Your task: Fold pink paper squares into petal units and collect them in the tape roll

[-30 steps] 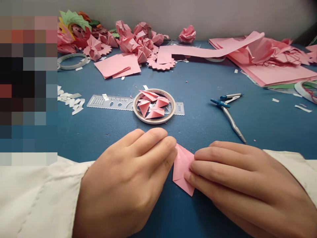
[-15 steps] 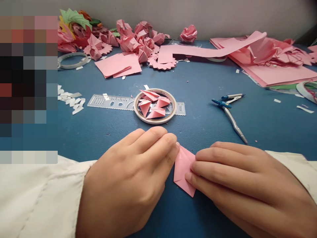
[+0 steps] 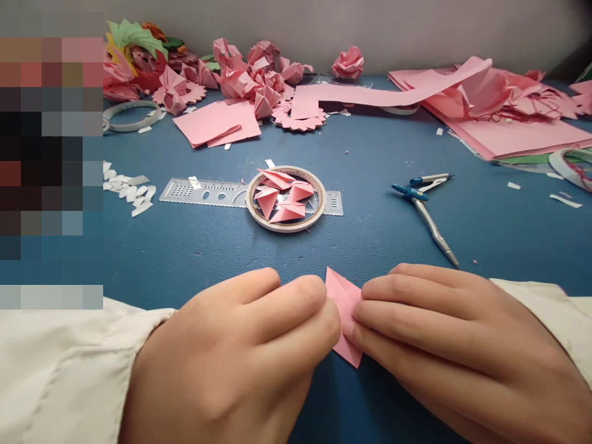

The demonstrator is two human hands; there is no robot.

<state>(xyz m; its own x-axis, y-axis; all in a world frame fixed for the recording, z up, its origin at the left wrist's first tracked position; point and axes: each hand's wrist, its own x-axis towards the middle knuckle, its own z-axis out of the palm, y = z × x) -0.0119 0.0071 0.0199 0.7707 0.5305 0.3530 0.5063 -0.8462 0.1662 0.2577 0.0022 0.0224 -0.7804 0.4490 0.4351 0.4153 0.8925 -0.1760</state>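
Note:
A small folded piece of pink paper [image 3: 345,290] lies on the blue table between my hands, one corner pointing away from me. Curled fingers of my left hand [image 3: 240,345] press against its left edge; the fingertips and thumb are hidden behind the knuckles. From the other side, my right hand [image 3: 444,333] has its fingertips closed on the paper's right part, thumb out of sight. Beyond them a roll of tape [image 3: 252,213] rests flat across a clear plastic ruler [image 3: 198,192], with several folded pink paper pieces [image 3: 287,213] inside its ring.
A compass [image 3: 432,225] with blue fittings lies to the right. Crumpled and folded pink paper [image 3: 252,77] is heaped at the back left, and pink sheets [image 3: 522,135] lie back right. White scraps [image 3: 134,188] are scattered at left. Another tape roll [image 3: 132,117] lies behind them.
My left hand has slid down along the paper's left edge, from its top corner towards the lower part, uncovering that corner. My right hand keeps its hold.

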